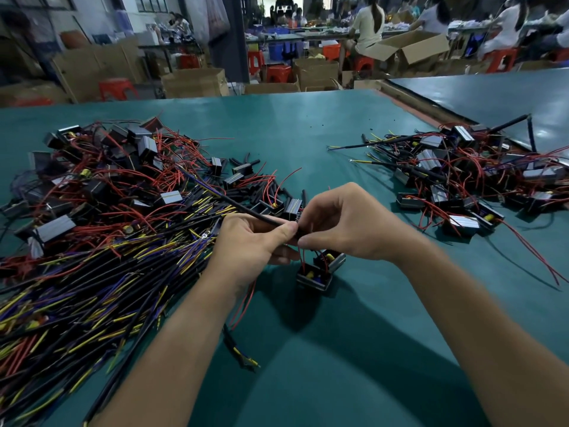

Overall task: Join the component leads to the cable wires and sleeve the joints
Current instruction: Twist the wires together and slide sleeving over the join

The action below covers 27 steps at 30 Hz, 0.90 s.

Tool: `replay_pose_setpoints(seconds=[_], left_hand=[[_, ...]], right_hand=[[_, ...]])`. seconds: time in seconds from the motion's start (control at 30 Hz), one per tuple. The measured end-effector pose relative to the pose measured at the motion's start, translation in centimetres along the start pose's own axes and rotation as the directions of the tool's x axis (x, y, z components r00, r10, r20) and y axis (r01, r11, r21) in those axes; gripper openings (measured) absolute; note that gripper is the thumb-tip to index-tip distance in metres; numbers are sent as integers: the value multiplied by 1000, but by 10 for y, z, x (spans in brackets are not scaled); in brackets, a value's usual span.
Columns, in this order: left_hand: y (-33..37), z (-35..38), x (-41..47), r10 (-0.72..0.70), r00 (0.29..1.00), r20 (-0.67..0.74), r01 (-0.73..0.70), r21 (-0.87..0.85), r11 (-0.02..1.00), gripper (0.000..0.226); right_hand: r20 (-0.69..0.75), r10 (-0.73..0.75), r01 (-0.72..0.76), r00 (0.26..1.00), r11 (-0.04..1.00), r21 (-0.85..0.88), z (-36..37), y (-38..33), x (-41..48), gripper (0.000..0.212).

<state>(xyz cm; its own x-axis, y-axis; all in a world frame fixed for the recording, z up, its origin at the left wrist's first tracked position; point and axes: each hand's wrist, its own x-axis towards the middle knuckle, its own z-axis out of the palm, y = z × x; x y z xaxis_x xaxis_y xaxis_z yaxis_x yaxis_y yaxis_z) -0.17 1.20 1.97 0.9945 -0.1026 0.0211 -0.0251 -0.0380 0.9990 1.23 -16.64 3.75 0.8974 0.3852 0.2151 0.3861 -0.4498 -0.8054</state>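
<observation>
Head view, looking down onto a green table point(308, 127). Pinching the end of a black cable point(246, 211) between the thumb and curled fingers of the left hand point(252, 241), over the middle of the table. Bringing the right hand point(348, 223) tip to tip against it, fingers curled, nipping the tops of thin red leads point(303, 257) right at that cable end. Letting those leads run down to a small black component point(314, 277) just below the hands, with a second component point(332, 258) touching it behind; unable to tell whether resting or hanging. Working beside a heap of cables point(92, 288) with yellow and blue wire ends on the left, a tangle of boxed parts point(107, 167) behind that, short black sleeves point(246, 164) near it, and another pile point(477, 186) well apart on the right.
</observation>
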Motion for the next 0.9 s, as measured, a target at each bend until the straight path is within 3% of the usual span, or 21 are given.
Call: replay_pose_setpoints(seconds=[0.1, 0.2, 0.27, 0.4, 0.47, 0.53, 0.63, 0.7, 0.77, 0.83, 0.9], left_hand=[[1, 0, 0, 5, 1000, -6, -5, 14, 1000, 10], [1, 0, 0, 6, 1000, -29, -5, 29, 1000, 11], [0, -1, 2, 25, 999, -24, -24, 43, 999, 11], [-4, -1, 5, 137, 990, -23, -128, 229, 965, 5], [-5, 0, 6, 163, 986, -37, -145, 294, 945, 4], [-5, 1, 8, 134, 989, -58, -119, 212, 970, 8], [-4, 0, 9, 91, 992, -87, -80, 123, 989, 9], [-5, -1, 9, 75, 994, -79, -65, 128, 990, 8], [-6, 0, 8, 67, 996, -57, -59, 140, 988, 9], [-6, 2, 7, 73, 997, -38, -65, 182, 981, 13], [-5, 3, 6, 94, 995, -28, -85, 230, 969, 15]], right_hand=[[-98, 1, -8, 995, 997, -72, 9, 2, 3, 17], [-110, 34, -47, 993, 992, -115, 8, 6, 3, 23], [-41, 64, -70, 997, 981, -182, 6, 8, 3, 29], [110, 81, -53, 991, 970, -239, 9, 5, 1, 9], [90, 84, -58, 992, 963, -265, 10, 5, 0, 21], [62, 92, -74, 994, 964, -254, 7, 3, -1, 28], [-130, 92, -116, 987, 976, -186, -10, -4, -1, 29], [-368, 83, -156, 926, 972, -174, -37, -8, 0, 23], [-599, 18, -216, 800, 941, -260, -74, -12, 2, 16], [-755, -113, -318, 646, 859, -401, -112, -15, 9, 16], [-821, -265, -434, 505, 745, -507, -144, -8, 26, 28]])
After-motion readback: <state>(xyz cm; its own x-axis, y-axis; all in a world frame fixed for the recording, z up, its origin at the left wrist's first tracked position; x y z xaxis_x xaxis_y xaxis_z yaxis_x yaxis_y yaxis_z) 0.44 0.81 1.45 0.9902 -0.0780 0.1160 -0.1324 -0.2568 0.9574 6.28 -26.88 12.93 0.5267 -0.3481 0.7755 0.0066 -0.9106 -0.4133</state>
